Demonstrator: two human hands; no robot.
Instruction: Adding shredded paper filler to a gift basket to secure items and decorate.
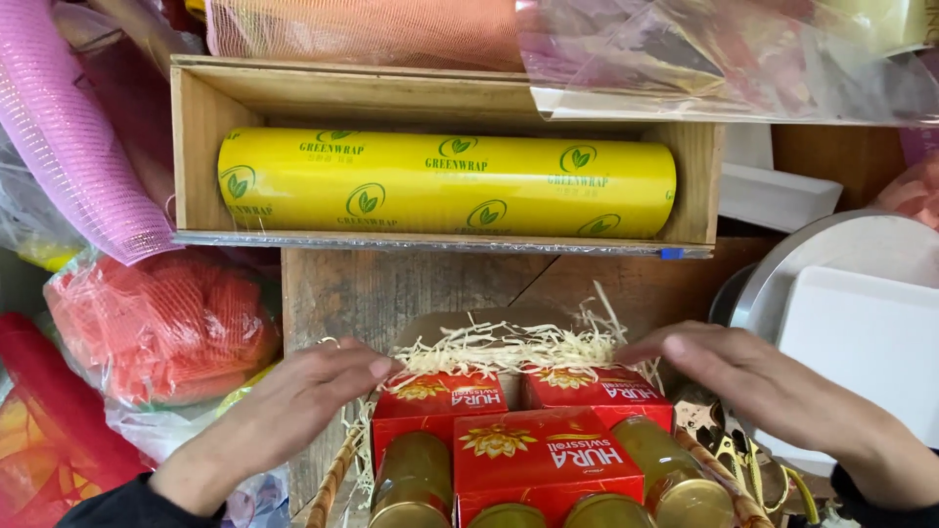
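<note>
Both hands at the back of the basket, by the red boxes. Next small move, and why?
Probably tuck the shredded straw down behind the back red boxes. The left hand and right hand lie flat at either end of that row, fingertips at the straw, and loose strands stick up and over the basket edge on both sides.

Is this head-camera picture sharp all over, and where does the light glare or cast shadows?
Head view: soft, even light, mostly sharp; the left hand and right hand look slightly soft at the edges. Glare streaks the clear plastic sheet at top right and gives a mild sheen along the yellow wrap roll. Shadow fills the wooden box above the roll. The gold jar lids shine faintly.
</note>
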